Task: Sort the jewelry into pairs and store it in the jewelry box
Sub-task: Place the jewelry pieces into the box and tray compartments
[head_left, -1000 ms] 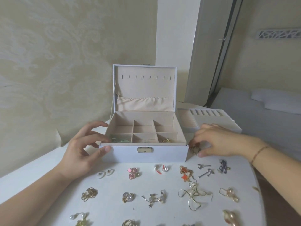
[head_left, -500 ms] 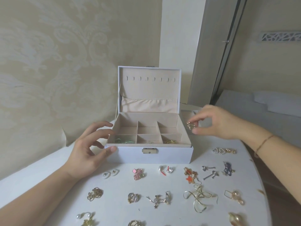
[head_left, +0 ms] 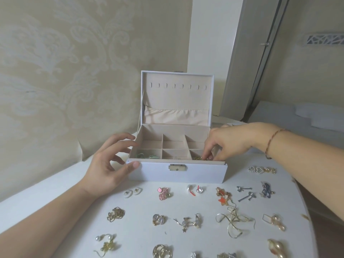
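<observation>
The white jewelry box (head_left: 195, 174) stands open on the white table, its lid upright and its beige compartments showing. My left hand (head_left: 109, 159) steadies the box's left front corner, thumb on the front wall and fingers at the left rim. My right hand (head_left: 229, 144) reaches down into the front right compartment, fingertips on a gold piece (head_left: 200, 158) lying there. Whether the fingers still pinch it is unclear. Green pieces (head_left: 147, 155) lie in the front left compartment. Several pairs of earrings lie in rows in front of the box.
On the table (head_left: 55, 183) lie a pearl-and-gold pair (head_left: 261, 170), white studs (head_left: 132, 192), a pink pair (head_left: 163, 194), orange stars (head_left: 224, 196), silver keys (head_left: 246, 193) and gold swirls (head_left: 233, 222). A patterned wall rises behind; the rounded table edge (head_left: 305, 211) falls away at right.
My right hand picked a gold piece off the table beside the box, lifted it over the right rim and lowered it into the front right compartment. My left hand stayed at the box's corner.
</observation>
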The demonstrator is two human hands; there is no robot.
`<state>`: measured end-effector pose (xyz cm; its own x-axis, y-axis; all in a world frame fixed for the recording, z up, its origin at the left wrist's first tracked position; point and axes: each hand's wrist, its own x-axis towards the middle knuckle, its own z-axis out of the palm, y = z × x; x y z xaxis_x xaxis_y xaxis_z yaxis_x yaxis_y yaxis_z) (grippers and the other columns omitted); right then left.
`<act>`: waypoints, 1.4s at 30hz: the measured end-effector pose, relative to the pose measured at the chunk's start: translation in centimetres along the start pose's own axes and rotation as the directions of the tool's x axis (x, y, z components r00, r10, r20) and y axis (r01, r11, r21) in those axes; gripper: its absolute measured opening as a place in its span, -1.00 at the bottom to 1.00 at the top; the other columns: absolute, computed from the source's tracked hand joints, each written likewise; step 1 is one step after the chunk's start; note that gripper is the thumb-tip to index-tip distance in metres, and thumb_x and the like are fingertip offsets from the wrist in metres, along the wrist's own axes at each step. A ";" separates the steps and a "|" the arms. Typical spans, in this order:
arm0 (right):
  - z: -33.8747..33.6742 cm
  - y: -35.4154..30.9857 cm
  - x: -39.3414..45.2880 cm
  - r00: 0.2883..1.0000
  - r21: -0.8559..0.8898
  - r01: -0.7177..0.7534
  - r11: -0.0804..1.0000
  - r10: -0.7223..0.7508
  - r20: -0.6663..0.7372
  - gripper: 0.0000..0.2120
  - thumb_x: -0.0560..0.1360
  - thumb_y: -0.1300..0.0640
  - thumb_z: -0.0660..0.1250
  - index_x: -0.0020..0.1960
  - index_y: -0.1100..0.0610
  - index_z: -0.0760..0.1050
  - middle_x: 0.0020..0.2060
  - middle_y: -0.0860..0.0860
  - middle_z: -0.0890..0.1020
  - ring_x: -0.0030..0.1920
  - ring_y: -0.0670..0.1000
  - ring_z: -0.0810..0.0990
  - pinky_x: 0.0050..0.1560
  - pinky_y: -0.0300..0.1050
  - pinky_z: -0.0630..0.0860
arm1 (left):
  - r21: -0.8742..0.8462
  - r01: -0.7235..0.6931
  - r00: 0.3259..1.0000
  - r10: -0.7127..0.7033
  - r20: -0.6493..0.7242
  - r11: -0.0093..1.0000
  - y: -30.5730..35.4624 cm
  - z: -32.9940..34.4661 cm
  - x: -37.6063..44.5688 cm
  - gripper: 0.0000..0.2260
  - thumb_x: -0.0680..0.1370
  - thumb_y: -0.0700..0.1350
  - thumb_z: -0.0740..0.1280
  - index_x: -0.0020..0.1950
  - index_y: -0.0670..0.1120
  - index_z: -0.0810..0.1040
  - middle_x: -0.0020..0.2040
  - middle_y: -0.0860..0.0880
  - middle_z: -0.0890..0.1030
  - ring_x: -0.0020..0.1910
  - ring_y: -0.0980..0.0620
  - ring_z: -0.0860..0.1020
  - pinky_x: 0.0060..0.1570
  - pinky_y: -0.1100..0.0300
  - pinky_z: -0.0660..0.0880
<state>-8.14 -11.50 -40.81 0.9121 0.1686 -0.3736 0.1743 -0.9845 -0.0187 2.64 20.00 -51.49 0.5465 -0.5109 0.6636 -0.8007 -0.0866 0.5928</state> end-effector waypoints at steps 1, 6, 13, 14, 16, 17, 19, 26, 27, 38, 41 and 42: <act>0.0 -0.1 -0.1 1.000 0.007 0.001 1.000 -0.002 0.012 -0.80 0.37 -0.22 0.35 -0.04 -0.49 0.51 -0.08 -0.37 0.61 0.08 -0.20 0.53 0.25 -0.05 0.43 | -0.002 0.001 1.000 -0.001 0.000 1.000 0.0 0.0 0.0 -0.66 0.43 0.10 0.42 0.16 0.03 0.59 0.26 0.05 0.50 0.04 0.03 0.60 -0.15 0.30 0.52; -1.2 -1.2 -2.3 0.996 0.223 -0.032 0.974 0.050 -0.075 -0.71 0.48 0.07 0.42 0.11 -0.27 0.55 0.02 -0.30 0.62 0.14 -0.12 0.55 0.28 -0.04 0.44 | -0.003 0.001 1.000 -0.001 -0.001 1.000 0.0 0.0 0.0 -0.66 0.42 0.11 0.42 0.16 0.05 0.59 0.26 0.07 0.50 0.04 0.04 0.60 -0.15 0.27 0.53; 0.4 -5.7 -7.3 0.783 0.328 0.208 0.922 0.044 -0.620 -0.85 0.47 -0.02 0.40 0.03 -0.19 0.60 -0.09 -0.21 0.66 -0.02 -0.05 0.60 0.07 -0.05 0.49 | 0.055 -0.041 0.999 0.040 0.019 0.998 -0.2 -0.1 -0.1 -0.82 0.47 0.07 0.38 -0.16 -0.02 0.61 0.24 0.02 0.50 0.15 -0.02 0.55 -0.09 0.09 0.55; 1.6 -6.0 -7.5 0.758 0.285 0.182 0.941 0.050 -0.650 -0.86 0.46 -0.05 0.39 0.02 -0.20 0.59 -0.07 -0.25 0.64 0.02 -0.09 0.57 0.09 -0.06 0.48 | 0.067 -0.048 0.999 0.046 0.026 0.997 -0.3 -0.1 -0.2 -0.83 0.48 0.07 0.38 -0.17 -0.02 0.61 0.23 0.01 0.50 0.14 -0.03 0.55 -0.08 0.05 0.55; 4.3 -6.1 -7.5 0.717 0.196 0.044 0.980 0.106 -0.689 -0.83 0.45 -0.08 0.38 0.04 -0.22 0.57 -0.01 -0.31 0.56 0.10 -0.14 0.48 0.15 -0.03 0.45 | 0.080 -0.052 0.998 0.050 0.034 0.995 -0.3 -0.1 -0.2 -0.85 0.48 0.08 0.38 -0.17 0.02 0.58 0.20 0.00 0.50 0.10 -0.02 0.55 -0.07 0.00 0.54; 5.5 -6.2 -7.4 0.704 0.182 -0.024 0.983 0.145 -0.695 -0.81 0.45 -0.06 0.38 0.07 -0.20 0.56 0.02 -0.32 0.52 0.12 -0.13 0.45 0.15 0.01 0.45 | 0.085 -0.057 0.998 0.054 0.036 0.995 -0.3 -0.1 -0.3 -0.86 0.48 0.08 0.38 -0.16 0.03 0.56 0.17 0.00 0.50 0.05 -0.01 0.55 -0.07 -0.01 0.54; 7.5 -6.7 -7.2 0.679 0.187 -0.058 0.981 0.176 -0.713 -0.77 0.44 0.00 0.42 0.09 -0.12 0.58 0.06 -0.27 0.50 0.15 -0.10 0.40 0.16 0.04 0.45 | 0.097 -0.079 0.996 0.075 0.039 0.992 -0.2 0.0 -0.2 -0.85 0.49 0.07 0.38 -0.14 0.02 0.55 0.10 0.03 0.49 -0.03 0.01 0.54 -0.08 -0.02 0.54; 11.1 -11.3 -8.1 0.752 0.150 0.127 0.980 0.004 -0.660 -0.81 0.48 -0.08 0.28 0.06 -0.14 0.58 -0.02 -0.30 0.56 0.12 -0.20 0.44 0.07 -0.13 0.50 | 0.261 -0.206 0.977 0.181 0.115 0.943 -0.4 0.6 -0.3 -0.67 0.58 0.14 0.28 0.01 -0.13 0.60 -0.04 0.06 0.54 -0.14 0.00 0.53 -0.21 0.01 0.55; 11.5 -12.0 -8.3 0.751 0.162 0.139 0.977 0.002 -0.660 -0.82 0.48 -0.07 0.29 0.06 -0.14 0.58 -0.03 -0.29 0.57 0.12 -0.20 0.44 0.07 -0.11 0.51 | 0.266 -0.214 0.974 0.185 0.130 0.940 -0.2 0.5 -0.2 -0.63 0.60 0.16 0.24 0.02 -0.15 0.60 -0.09 0.06 0.53 -0.16 0.00 0.51 -0.23 0.02 0.54; 14.2 -20.2 -7.8 0.744 0.023 0.509 0.861 -0.426 -0.515 -0.69 0.48 -0.17 0.28 0.21 -0.18 0.42 0.07 -0.21 0.46 0.07 -0.14 0.40 -0.01 -0.15 0.54 | 0.183 -0.226 0.970 0.203 0.137 0.957 0.4 0.4 0.0 -0.61 0.61 0.18 0.21 -0.08 -0.14 0.57 -0.27 0.08 0.46 -0.28 0.09 0.41 -0.23 0.19 0.38; 14.3 -21.3 -7.1 0.741 0.054 0.527 0.848 -0.428 -0.518 -0.73 0.50 -0.06 0.29 0.20 -0.14 0.47 0.02 -0.16 0.46 -0.02 -0.13 0.41 -0.08 -0.20 0.53 | 0.141 -0.228 0.966 0.205 0.159 0.963 0.3 0.1 0.0 -0.77 0.60 0.15 0.23 -0.09 0.01 0.50 -0.25 0.17 0.45 -0.25 0.24 0.39 -0.21 0.32 0.32; 14.4 -21.7 -7.0 0.728 0.060 0.534 0.844 -0.422 -0.540 -0.76 0.53 -0.02 0.28 0.19 -0.13 0.49 0.00 -0.15 0.46 -0.06 -0.12 0.40 -0.10 -0.18 0.53 | 0.126 -0.229 0.965 0.207 0.163 0.965 0.2 0.1 0.1 -0.81 0.59 0.10 0.26 -0.10 0.01 0.50 -0.25 0.15 0.46 -0.25 0.23 0.39 -0.22 0.30 0.32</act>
<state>-23.60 7.99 -51.14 0.7909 0.5642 0.2370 0.6115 -0.7434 -0.2710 2.49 19.85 -51.35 0.3213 -0.6501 0.6886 -0.9289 -0.0747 0.3628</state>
